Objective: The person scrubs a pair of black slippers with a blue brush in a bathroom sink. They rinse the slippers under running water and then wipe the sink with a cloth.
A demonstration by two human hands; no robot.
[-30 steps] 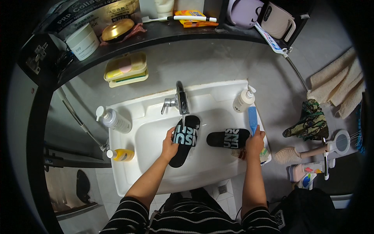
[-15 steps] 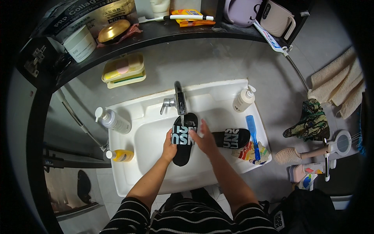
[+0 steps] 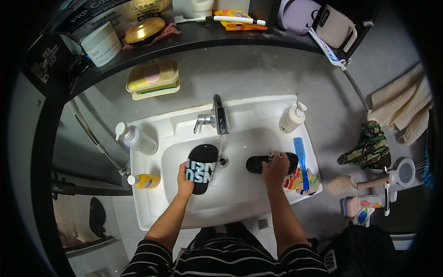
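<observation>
My left hand (image 3: 184, 181) grips a black slide sandal (image 3: 202, 169) by the side of its wide strap, which carries pale blue and white lettering. This sandal is over the left half of the white sink basin (image 3: 173, 157), to the left of a thin stream of water. A matching black slide sandal (image 3: 255, 164) lies crosswise at the basin's right side. My right hand (image 3: 276, 169) is closed over its strap, covering most of the lettering; the fingertips are partly hidden. The chrome faucet (image 3: 219, 121) is running, and water falls near the drain (image 3: 224, 161).
A blue-handled brush (image 3: 300, 154) and a colourful crumpled packet (image 3: 293, 182) lie on the sink's right rim. Pump bottles (image 3: 292, 119) stand at both back corners, with a yellow bottle (image 3: 146, 181) at left. A dark shelf (image 3: 194, 48) overhangs the back.
My left hand has moved the first sandal left, out from under the water. My right hand has left it, moved right and taken hold of the second sandal.
</observation>
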